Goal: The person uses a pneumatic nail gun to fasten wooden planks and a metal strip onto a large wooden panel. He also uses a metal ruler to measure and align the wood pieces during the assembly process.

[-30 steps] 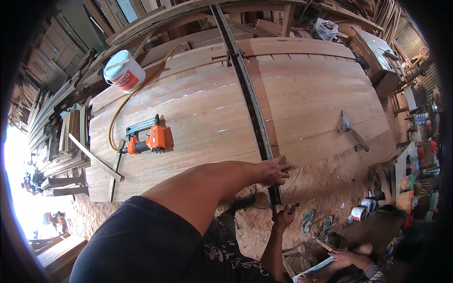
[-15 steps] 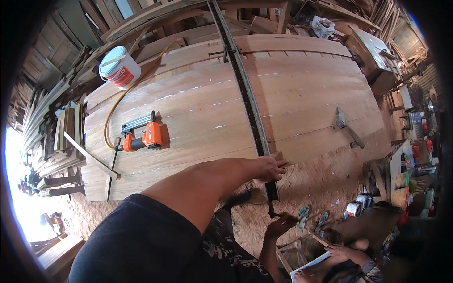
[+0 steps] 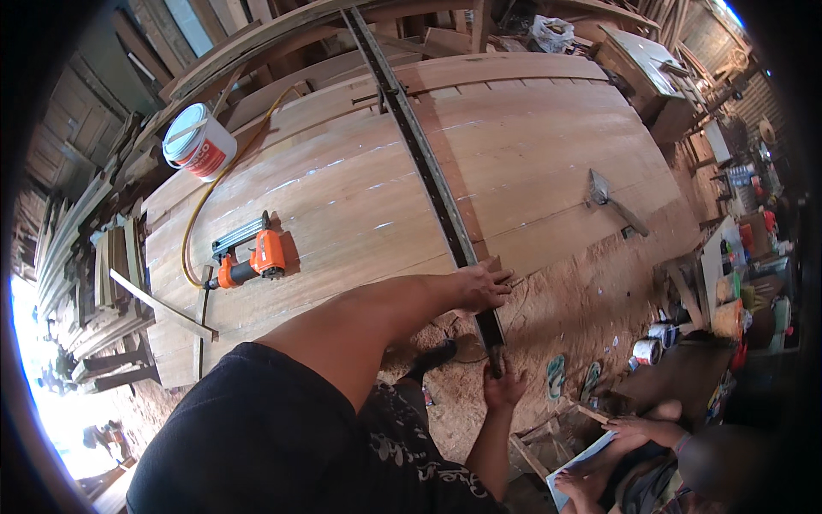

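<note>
The left hand (image 3: 482, 288) lies across a long, dark metal bar clamp (image 3: 428, 174) near its close end, fingers bent over the bar's right edge; how firmly it grips cannot be told. The right hand (image 3: 507, 388) is below it at the clamp's screw end (image 3: 496, 364), fingers loosely spread and mostly open, the palm close against the metal.

Half a second ago, the right hand was stretched out along a thin handle to the right of the screw; now it has come up beside the end itself, its fingers apart. That looks like a change of hold in working the screw, while the left hand stays on the bar to steady it.

The clamp runs away from the person, crossing a wide panel of pale reddish boards (image 3: 325, 223) with its close end jutting past the panel's near edge. On the panel, left of the clamp, lies an orange nail gun (image 3: 267, 255) with a yellow hose (image 3: 188, 231); a lidded white bucket (image 3: 218, 150) stands beyond. To the right is a wooden-handled hand tool (image 3: 601, 187). Farther out, green flip-flops (image 3: 556, 377) lie on the dusty floor (image 3: 591, 291), near another person's hand (image 3: 631, 427).
</note>
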`<state>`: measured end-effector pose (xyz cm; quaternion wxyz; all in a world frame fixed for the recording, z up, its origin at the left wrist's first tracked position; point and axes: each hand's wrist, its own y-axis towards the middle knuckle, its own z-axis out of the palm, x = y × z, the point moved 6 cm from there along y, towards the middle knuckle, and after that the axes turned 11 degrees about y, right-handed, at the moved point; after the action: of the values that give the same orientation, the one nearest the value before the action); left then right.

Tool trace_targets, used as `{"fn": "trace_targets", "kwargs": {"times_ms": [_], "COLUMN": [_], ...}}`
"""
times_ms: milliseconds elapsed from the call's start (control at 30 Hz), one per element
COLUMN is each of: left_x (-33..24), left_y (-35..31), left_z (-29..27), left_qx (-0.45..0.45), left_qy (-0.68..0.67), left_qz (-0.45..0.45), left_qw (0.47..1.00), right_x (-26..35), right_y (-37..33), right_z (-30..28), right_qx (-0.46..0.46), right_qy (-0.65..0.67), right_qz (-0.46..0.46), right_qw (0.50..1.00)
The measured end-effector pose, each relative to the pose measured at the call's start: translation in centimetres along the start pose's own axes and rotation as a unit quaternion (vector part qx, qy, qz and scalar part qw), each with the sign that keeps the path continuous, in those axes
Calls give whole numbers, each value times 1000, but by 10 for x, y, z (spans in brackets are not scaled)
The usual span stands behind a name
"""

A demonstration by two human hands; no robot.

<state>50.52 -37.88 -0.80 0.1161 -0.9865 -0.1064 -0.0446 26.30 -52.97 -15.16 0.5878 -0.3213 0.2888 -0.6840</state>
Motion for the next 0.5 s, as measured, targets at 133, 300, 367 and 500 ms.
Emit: {"fn": "trace_targets", "kwargs": {"times_ms": [133, 300, 367, 500], "left_x": [1, 1, 1, 1], "left_y": [3, -4, -4, 0], "left_z": [-5, -7, -4, 4], "left_qx": [6, -4, -9, -28], "left_qy": [9, -1, 8, 1], "left_qz": [8, 4, 7, 0], "left_qw": [1000, 1000, 1000, 1000], "right_x": [55, 29, 20, 35], "right_y": [-26, -102, -102, -20], "right_z": [50, 106, 113, 142], "right_qx": [112, 275, 268, 137], "right_qy": [39, -193, -287, -442], "right_qz": [-113, 51, 72, -223], "right_qw": [986, 940, 917, 858]}}
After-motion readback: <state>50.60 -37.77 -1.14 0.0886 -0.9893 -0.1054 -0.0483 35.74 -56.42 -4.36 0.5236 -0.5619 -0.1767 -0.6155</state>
